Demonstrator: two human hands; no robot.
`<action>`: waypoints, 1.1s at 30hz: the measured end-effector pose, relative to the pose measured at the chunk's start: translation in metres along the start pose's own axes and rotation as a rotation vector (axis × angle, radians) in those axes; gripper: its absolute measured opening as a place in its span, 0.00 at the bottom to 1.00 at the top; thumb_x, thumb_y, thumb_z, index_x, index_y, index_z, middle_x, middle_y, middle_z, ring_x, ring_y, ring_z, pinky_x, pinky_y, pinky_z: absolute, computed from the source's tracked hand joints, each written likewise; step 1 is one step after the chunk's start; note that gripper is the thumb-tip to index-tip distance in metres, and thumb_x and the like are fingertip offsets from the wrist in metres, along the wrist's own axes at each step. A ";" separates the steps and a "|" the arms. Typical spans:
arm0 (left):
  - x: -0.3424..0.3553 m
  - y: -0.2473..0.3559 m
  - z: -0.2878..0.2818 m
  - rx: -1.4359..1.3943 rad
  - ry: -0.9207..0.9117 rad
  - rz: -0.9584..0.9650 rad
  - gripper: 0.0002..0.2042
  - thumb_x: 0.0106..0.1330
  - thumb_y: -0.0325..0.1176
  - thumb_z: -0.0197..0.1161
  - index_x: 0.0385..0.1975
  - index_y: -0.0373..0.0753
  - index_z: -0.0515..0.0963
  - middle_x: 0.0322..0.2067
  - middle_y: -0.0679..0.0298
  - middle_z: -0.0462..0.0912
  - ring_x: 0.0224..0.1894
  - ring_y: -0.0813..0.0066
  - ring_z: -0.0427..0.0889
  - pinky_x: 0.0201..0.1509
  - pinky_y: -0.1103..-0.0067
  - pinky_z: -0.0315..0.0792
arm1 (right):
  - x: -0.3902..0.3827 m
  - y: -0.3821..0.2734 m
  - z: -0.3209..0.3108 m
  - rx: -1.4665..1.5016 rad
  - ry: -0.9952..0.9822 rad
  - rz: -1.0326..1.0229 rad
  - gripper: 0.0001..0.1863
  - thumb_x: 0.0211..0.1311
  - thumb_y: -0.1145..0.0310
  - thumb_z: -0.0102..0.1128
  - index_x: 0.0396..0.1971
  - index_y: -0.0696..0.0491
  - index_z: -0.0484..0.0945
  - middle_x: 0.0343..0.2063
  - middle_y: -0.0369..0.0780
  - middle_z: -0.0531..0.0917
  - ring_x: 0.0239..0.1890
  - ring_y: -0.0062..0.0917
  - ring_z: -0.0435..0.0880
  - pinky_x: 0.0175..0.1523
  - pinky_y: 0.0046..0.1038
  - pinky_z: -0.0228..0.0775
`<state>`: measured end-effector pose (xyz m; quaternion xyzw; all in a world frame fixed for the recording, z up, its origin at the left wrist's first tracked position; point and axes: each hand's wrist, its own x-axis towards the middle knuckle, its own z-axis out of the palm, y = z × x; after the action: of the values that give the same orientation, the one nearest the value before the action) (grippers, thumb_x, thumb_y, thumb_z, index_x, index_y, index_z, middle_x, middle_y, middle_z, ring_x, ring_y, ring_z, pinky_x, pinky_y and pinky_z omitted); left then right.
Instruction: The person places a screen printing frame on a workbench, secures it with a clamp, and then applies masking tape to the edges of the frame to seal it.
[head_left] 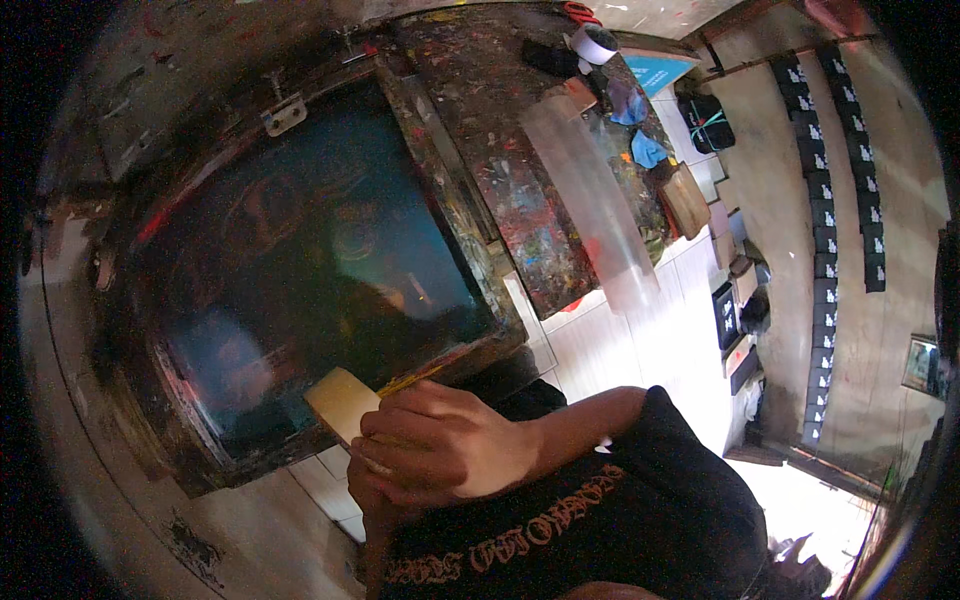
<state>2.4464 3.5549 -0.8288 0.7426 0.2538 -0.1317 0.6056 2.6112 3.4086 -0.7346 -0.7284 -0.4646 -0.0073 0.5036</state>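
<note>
My right hand [445, 440] is closed, its fingers curled at the end of a flat tan block [343, 405] that sticks out toward the left. The block looks like a wooden squeegee or board, but its lower part is hidden by the hand. My left hand [368, 495] sits just below, pressed close against my right hand; its fingers are mostly hidden. Both hands are in front of my chest, at the near edge of a paint-stained framed screen [330, 260]. The screen's dark, shiny surface shows faint reddish drawing lines. A metal hinge clamp [284, 116] sits at its far edge.
To the right stands a paint-spattered table [480, 130] with a translucent sheet [595, 205], a blue cloth [648, 150], a wooden block [686, 202] and a white tape roll [593, 44]. Rows of black labels [824, 240] hang along the right wall. Boxes [725, 310] stand on the tiled floor [660, 340].
</note>
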 end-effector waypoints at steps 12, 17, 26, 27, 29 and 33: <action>-0.011 0.007 0.011 -0.038 -0.023 -0.046 0.31 0.55 0.42 0.72 0.57 0.35 0.71 0.49 0.53 0.80 0.54 0.62 0.80 0.59 0.69 0.74 | 0.048 0.023 -0.051 0.295 -0.574 0.049 0.16 0.48 0.64 0.66 0.31 0.62 0.78 0.26 0.50 0.78 0.32 0.47 0.82 0.36 0.43 0.74; -0.011 0.009 0.007 -0.045 -0.039 -0.061 0.31 0.56 0.41 0.72 0.57 0.35 0.70 0.48 0.54 0.80 0.54 0.63 0.81 0.58 0.70 0.74 | 0.039 0.032 -0.028 0.322 -0.433 -0.044 0.15 0.49 0.63 0.65 0.31 0.61 0.82 0.28 0.49 0.82 0.34 0.46 0.86 0.33 0.42 0.76; -0.013 0.007 0.010 -0.064 0.004 -0.068 0.31 0.56 0.40 0.73 0.58 0.35 0.70 0.48 0.55 0.80 0.54 0.66 0.81 0.57 0.72 0.75 | 0.012 0.026 -0.038 0.193 -0.314 -0.197 0.16 0.54 0.71 0.64 0.42 0.62 0.76 0.39 0.48 0.78 0.39 0.43 0.80 0.41 0.38 0.74; -0.016 0.005 0.012 -0.079 0.027 -0.070 0.31 0.56 0.40 0.73 0.58 0.35 0.69 0.48 0.55 0.80 0.54 0.66 0.81 0.57 0.72 0.75 | 0.013 0.021 -0.041 0.190 -0.308 -0.152 0.17 0.55 0.71 0.63 0.43 0.63 0.77 0.41 0.48 0.77 0.41 0.42 0.80 0.45 0.38 0.74; -0.016 0.006 0.014 -0.080 0.036 -0.075 0.31 0.56 0.40 0.73 0.58 0.35 0.69 0.48 0.55 0.80 0.53 0.67 0.81 0.57 0.72 0.75 | 0.007 0.005 -0.043 0.177 -0.225 0.042 0.19 0.58 0.67 0.59 0.46 0.64 0.77 0.44 0.49 0.77 0.49 0.42 0.77 0.54 0.39 0.73; -0.017 0.006 0.013 -0.070 0.048 -0.095 0.32 0.56 0.39 0.74 0.59 0.36 0.69 0.48 0.56 0.80 0.53 0.68 0.81 0.56 0.73 0.75 | -0.005 0.004 -0.045 0.150 -0.156 0.010 0.25 0.57 0.73 0.64 0.56 0.60 0.75 0.50 0.48 0.74 0.46 0.40 0.79 0.49 0.37 0.75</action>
<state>2.4373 3.5375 -0.8187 0.7111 0.3076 -0.1333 0.6181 2.6317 3.3712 -0.7181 -0.6892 -0.4980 0.0869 0.5191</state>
